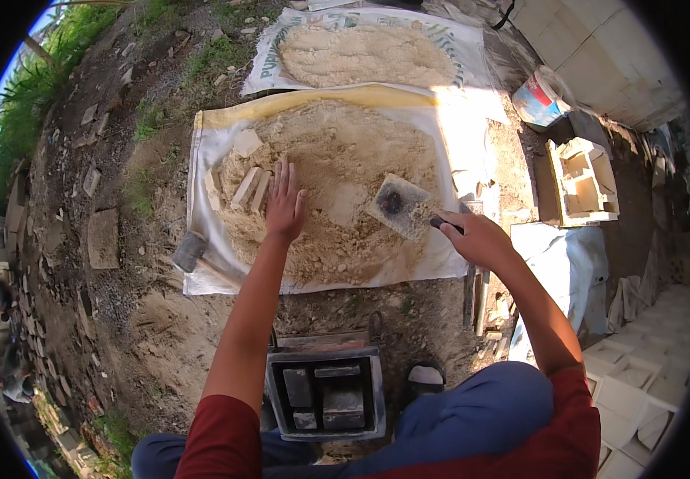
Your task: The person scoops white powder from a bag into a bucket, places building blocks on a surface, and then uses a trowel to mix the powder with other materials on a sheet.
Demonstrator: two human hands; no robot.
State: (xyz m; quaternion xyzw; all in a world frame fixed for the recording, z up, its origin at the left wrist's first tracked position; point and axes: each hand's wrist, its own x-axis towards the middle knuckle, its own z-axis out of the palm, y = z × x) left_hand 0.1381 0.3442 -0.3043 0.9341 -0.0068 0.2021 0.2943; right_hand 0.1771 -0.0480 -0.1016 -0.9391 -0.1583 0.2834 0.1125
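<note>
A heap of tan, sandy mix (337, 255) lies on a white sheet (199, 156) in front of me. My left hand (285, 199) rests on the heap, fingers stretched out, beside pale block pieces (247, 188). In my right hand (476, 239) is the black handle of a trowel (414, 225). Its broad, squarish blade lies on the right side of the heap, with some mix and a dark patch on it. Close to my knees sits a dark metal block mould (377, 395) with several rectangular inserts.
A mallet (191, 251) lies at the sheet's left corner. Farther off, a second printed sack (269, 64) carries more sand. At the right stand a bucket (538, 100) and a hollow concrete block (596, 182). Pale blocks (628, 383) cover the lower right; stones and grass lie left.
</note>
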